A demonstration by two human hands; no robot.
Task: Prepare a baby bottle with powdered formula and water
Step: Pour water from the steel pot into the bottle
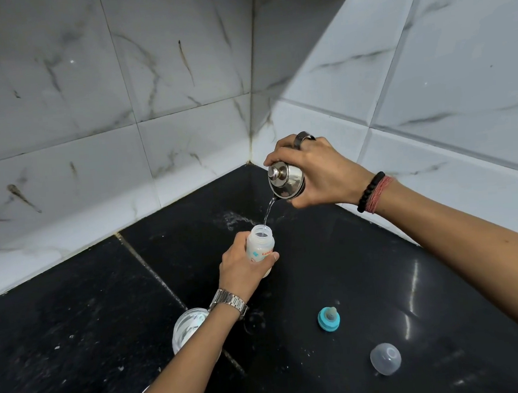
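My left hand [241, 267] grips a small clear baby bottle [260, 242] with red and blue print, held upright with its mouth uncovered. Above and to the right, my right hand [318, 173] holds a shiny steel kettle [286, 180] with a knobbed lid, tipped toward the bottle. A thin stream of water [268, 211] runs from the kettle into the bottle's mouth. The blue collar with its teat [328, 318] lies on the black counter [92, 333] to the right of my left wrist. A clear dome cap [385, 358] rests further right and nearer.
A clear lidded container [189, 327] with white contents sits partly hidden under my left forearm. White marble-pattern tiled walls [150, 96] meet in a corner behind the counter. Water drops and white specks dot the black surface.
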